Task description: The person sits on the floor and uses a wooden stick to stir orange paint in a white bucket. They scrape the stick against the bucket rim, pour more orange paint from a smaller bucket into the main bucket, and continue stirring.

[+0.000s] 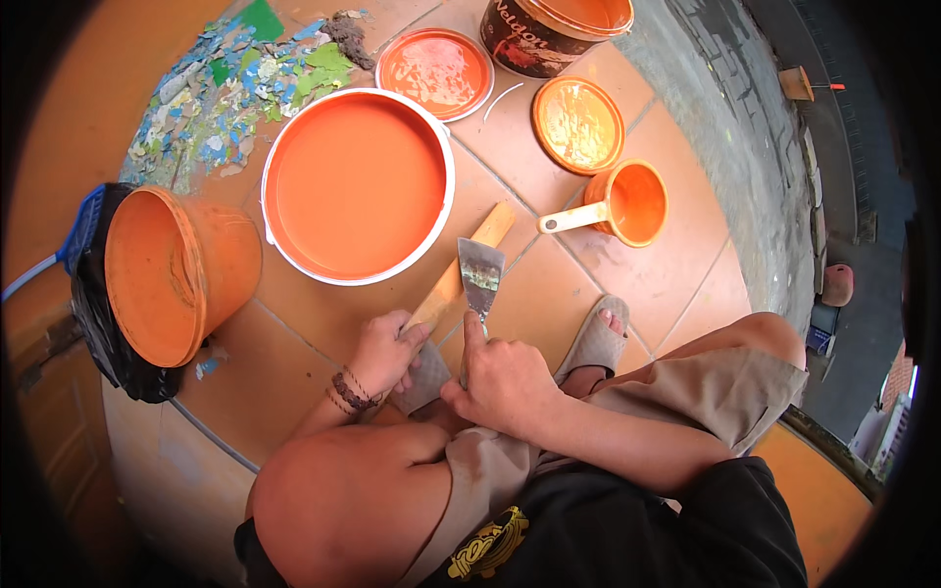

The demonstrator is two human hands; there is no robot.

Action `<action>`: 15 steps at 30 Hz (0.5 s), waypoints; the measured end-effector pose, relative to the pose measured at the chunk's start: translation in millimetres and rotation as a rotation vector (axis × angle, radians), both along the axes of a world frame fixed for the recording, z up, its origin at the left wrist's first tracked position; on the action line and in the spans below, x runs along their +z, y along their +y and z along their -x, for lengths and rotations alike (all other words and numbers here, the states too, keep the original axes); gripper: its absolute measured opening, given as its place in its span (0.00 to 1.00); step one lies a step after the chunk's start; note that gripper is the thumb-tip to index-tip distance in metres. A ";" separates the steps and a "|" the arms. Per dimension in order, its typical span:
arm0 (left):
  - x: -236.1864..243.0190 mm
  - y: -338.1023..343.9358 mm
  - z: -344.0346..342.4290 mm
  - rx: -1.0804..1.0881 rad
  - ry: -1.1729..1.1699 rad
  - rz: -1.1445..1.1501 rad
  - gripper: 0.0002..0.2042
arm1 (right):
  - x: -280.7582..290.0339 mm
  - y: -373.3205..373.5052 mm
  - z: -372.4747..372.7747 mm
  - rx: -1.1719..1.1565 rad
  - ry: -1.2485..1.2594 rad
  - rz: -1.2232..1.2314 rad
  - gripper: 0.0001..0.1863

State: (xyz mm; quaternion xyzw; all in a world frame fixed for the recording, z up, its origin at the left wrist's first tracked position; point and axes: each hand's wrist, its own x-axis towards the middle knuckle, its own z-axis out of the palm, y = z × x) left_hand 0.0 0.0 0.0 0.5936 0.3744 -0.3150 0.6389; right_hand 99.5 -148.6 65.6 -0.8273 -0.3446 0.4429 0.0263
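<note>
My left hand point(383, 355) grips the near end of a flat wooden stick point(449, 284), which slants up and to the right, past the rim of the paint bucket. In my right hand point(510, 383) is a putty knife point(481, 272), its index finger stretched along toward the metal blade. The blade points away from me, close beside the stick, with greenish and dark smears on it. Whether blade and stick touch, I cannot tell. Just beyond the hands stands a wide white-rimmed bucket point(446, 211) full of orange paint point(355, 184).
An orange dipper point(638, 204) lies right, below a paint-smeared lid point(578, 125). Another lid point(434, 71) and a dark paint tub point(539, 41) stand at the back. Paint flakes point(221, 93) cover the far left. An orange pail point(183, 274) tips beside a black bag point(137, 367).
</note>
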 end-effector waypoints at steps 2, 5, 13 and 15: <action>1.1 0.4 0.9 -0.017 0.006 -0.022 0.13 | -10.7 3.2 -6.4 -0.079 -0.065 -0.008 0.47; 0.8 1.9 1.2 -0.022 0.003 -0.037 0.13 | -14.0 -1.0 -11.8 -0.101 -0.094 -0.052 0.46; 2.7 2.1 3.9 -0.013 -0.002 -0.043 0.12 | -11.7 -1.5 -9.8 -0.092 -0.040 -0.029 0.46; 3.3 1.1 5.6 -0.022 -0.001 -0.059 0.12 | -3.8 -4.4 -2.7 -0.047 -0.009 -0.018 0.46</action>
